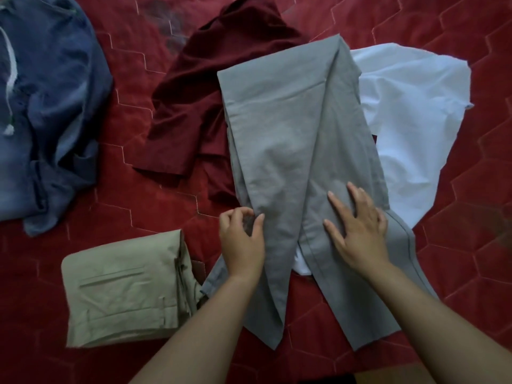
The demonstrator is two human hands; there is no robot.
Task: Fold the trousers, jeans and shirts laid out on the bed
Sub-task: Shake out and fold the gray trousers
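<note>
Pressing the grey trousers [291, 128] onto the bed [457, 245], the right hand [360, 228] lay flat on the right leg. Its fingers [336, 205] were straight and spread and gripped nothing. The left hand [242, 236] was at the left edge of the trousers, and its curled fingers [259, 221] pinched a small piece of the grey cloth.

The trousers lay in the middle of the bed, with the two legs opening apart toward the person. They rested partly on a maroon shirt [199, 101] and a white shirt [410, 120], and a bit of white showed in the gap between the legs.

The step in hand seemed to be bringing one leg over the other. To do it well, the flat right hand should serve as an anchor while the left hand lifts its leg by the edge and lays it across. The outer seams and the hems should meet, and the creases should then be smoothed toward the hems. The pinch should take only grey cloth, or the shirts below may be dragged along.

Beige trousers [124, 295] lay already folded at the near left, and the jeans [47, 106] lay unfolded at the far left.
</note>
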